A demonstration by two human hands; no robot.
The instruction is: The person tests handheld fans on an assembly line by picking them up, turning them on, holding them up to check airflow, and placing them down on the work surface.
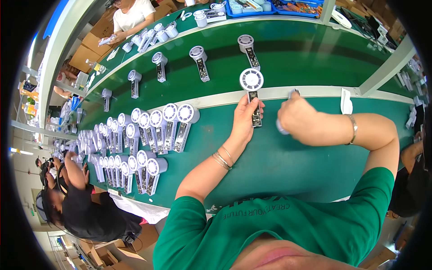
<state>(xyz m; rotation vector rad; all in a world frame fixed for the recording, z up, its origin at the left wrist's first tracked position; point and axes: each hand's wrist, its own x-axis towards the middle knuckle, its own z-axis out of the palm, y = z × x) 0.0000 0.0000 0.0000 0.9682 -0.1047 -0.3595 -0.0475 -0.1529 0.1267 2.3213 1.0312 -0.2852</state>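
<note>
My left hand (245, 118) is closed around the handle of a small handheld fan (251, 80), which stands head up with its round white grille facing me. The handle's front is uncovered and a dark circuit board shows there. To its right my right hand (298, 118) is closed on a pale lavender plastic piece (281, 128). Only bits of that piece show past the fingers, so its full shape is hidden. The two hands are apart, over the green bench near the pale rail.
Many similar fans (156, 119) lie in rows on the green bench (216, 166) at left. Beyond the pale rail (310, 91), spaced fans (198, 58) lie on a green belt. A white strip-shaped piece (346, 101) rests on the rail. Co-workers (90, 207) sit at left and across.
</note>
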